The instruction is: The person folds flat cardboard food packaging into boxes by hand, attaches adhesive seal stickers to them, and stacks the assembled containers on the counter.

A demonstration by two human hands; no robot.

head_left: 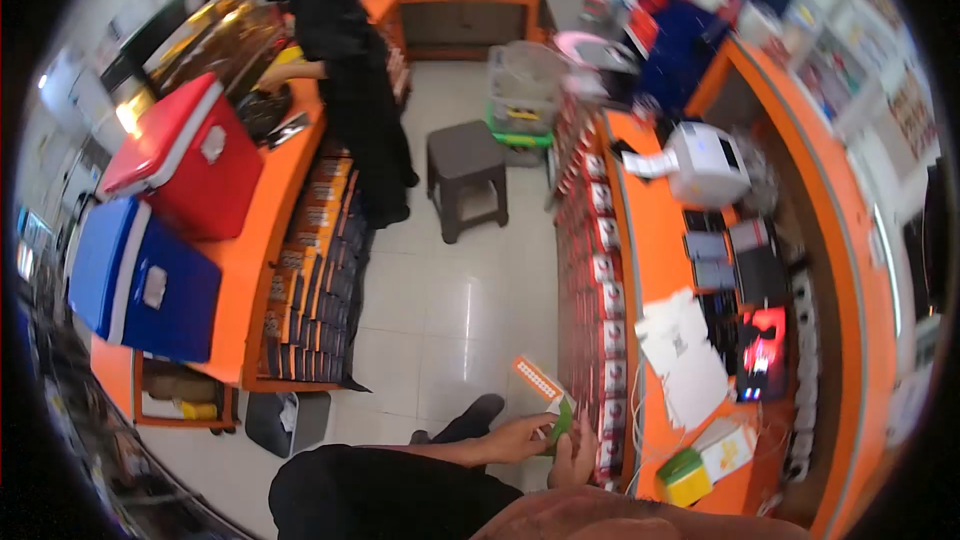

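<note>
Low in the head view, my left hand (521, 438) reaches in from the left and pinches a small green and white packet (562, 422). My right hand (574, 458) is closed on the packet's near right side. An orange and white printed strip (538, 378) extends from its far end; whether the two are one piece I cannot tell. Both hands are above the floor, just left of the right counter's stacked boxes. The fingertips are partly hidden and small.
The right orange counter (655, 285) bears white papers (683, 358), a printer (706, 162), phones and a yellow-green box (684, 478). Red (200, 155) and blue (150, 285) coolers stand on the left counter. A grey stool (467, 155) occupies the aisle. A person in black (345, 70) works beyond.
</note>
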